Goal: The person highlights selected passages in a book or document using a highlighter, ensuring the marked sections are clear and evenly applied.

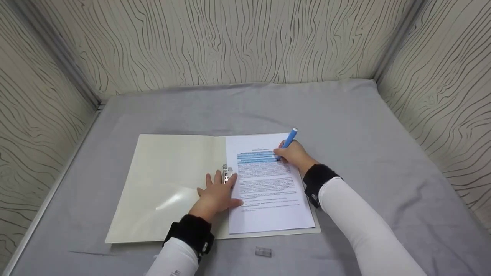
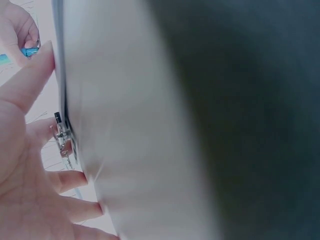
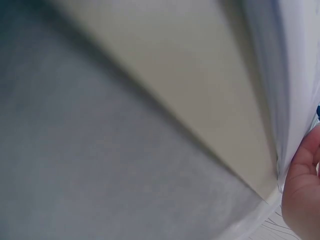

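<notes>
A cream folder (image 1: pixel 168 161) lies spread on the cloth, with a stack of printed sheets (image 1: pixel 268 220) on its right side. My right hand (image 1: pixel 296 155) pinches a blue highlighter (image 1: pixel 290 137), its tip at the upper text, where several lines are coloured blue. In the right wrist view only part of that hand (image 3: pixel 305 185) shows. My left hand (image 1: pixel 216 195) rests with spread fingers across the folder's spine, thumb on the sheets' left edge. Beside its fingertips is the metal clip (image 1: pixel 225 172), also seen behind the fingers in the left wrist view.
A small greyish, see-through block (image 1: pixel 263 252) lies on the grey cloth (image 1: pixel 376 153) in front of the folder. Wood-grain patterned panels (image 1: pixel 230 42) stand behind and on both sides of the table.
</notes>
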A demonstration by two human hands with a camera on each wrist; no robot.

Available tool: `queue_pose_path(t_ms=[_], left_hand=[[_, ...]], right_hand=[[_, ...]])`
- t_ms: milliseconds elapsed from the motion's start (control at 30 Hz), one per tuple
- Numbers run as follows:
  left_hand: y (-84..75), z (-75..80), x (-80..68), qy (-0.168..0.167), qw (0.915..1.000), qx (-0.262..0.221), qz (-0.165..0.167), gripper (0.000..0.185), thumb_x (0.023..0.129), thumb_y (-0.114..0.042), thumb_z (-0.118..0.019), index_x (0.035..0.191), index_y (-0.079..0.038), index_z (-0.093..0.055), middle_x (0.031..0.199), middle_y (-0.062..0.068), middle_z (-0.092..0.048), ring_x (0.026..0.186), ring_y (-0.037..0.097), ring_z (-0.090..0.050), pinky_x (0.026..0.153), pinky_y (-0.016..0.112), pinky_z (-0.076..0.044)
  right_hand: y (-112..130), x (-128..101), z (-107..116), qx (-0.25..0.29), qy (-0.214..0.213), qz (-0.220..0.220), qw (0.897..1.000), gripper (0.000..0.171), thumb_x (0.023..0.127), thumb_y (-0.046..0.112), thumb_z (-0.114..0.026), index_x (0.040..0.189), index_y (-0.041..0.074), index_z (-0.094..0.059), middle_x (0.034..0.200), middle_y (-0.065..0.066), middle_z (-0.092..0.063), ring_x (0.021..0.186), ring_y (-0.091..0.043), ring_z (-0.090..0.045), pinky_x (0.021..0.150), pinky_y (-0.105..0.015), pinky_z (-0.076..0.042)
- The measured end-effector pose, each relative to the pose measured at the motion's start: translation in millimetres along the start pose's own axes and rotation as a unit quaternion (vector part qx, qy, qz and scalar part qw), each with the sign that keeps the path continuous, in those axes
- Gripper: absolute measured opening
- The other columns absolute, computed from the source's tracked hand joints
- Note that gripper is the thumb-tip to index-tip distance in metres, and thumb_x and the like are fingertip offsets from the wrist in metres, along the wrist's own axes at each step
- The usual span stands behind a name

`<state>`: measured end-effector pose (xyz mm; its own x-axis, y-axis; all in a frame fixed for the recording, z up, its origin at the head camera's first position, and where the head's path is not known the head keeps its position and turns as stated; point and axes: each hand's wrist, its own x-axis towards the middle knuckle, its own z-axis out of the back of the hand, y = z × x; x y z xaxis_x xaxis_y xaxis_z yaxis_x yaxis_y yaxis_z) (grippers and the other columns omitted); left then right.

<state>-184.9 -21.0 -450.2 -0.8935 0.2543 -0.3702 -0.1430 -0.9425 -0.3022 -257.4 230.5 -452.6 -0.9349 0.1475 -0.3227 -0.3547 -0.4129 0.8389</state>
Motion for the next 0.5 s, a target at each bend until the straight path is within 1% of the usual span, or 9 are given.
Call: queue_pose_path(t_ms=[433,500], left_hand=[[0.0,1.1,-0.8,0.003,1.0,-0.003,-0.004,0.083,0.076,-0.05,-0.07,0.146,-0.029,-0.032,0.152,0.022,-0.011,0.136,0.049,-0.004,0.094,0.073,-0.017],[0.2,1.3,-1.1,0.002,1.0,-0.005,-0.005,0.083,0.075,-0.05,-0.071,0.146,-0.029,-0.033,0.152,0.022,-0.012,0.136,0.049,-0.004,0.094,0.073,-0.017]], right_hand=[[-2.6,3.2,1.0,0.007,0.001,0.001,1.0,0.02,0.086,0.015,-0.065,0.08,0.007,-0.047,0.066,-0.002,-0.047,0.058,-0.013,-0.048,0.055,-0.024,-0.038],[-3.2,3.6,1.9,-0.002,0.0,0.007,1.0,0.02,0.086,0.015,-0.064,0.079,0.007,-0.047,0.066,-0.002,-0.048,0.058,-0.013,-0.048,0.055,-0.024,-0.039]])
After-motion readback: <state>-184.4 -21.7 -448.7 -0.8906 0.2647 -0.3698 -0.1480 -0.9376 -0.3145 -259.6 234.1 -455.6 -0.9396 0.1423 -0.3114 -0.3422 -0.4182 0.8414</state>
